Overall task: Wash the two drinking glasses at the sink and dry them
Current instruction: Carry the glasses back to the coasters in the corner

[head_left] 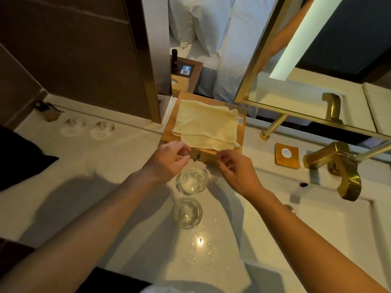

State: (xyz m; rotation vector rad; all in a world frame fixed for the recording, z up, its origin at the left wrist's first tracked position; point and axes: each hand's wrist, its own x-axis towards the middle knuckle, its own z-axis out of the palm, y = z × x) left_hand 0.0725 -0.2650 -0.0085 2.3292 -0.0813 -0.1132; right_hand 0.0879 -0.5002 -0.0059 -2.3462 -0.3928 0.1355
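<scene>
Two clear drinking glasses stand upright on the white counter, one (191, 181) just in front of a wooden box (211, 156), the other (187, 212) nearer me. A cream towel (204, 123) lies spread flat on top of the box. My left hand (168, 160) hovers at the towel's front left corner, fingers loosely curled. My right hand (238, 173) hovers at the front right edge, also loosely curled. No cloth shows between the fingers of either hand. Both hands are above and behind the farther glass.
A gold faucet (338, 168) and the white sink basin (342, 233) are at the right. A wooden soap dish (287, 155) sits between box and faucet. Two round paper coasters (73, 127) (102, 130) lie at the back left. A gold-framed mirror (296, 85) hangs above.
</scene>
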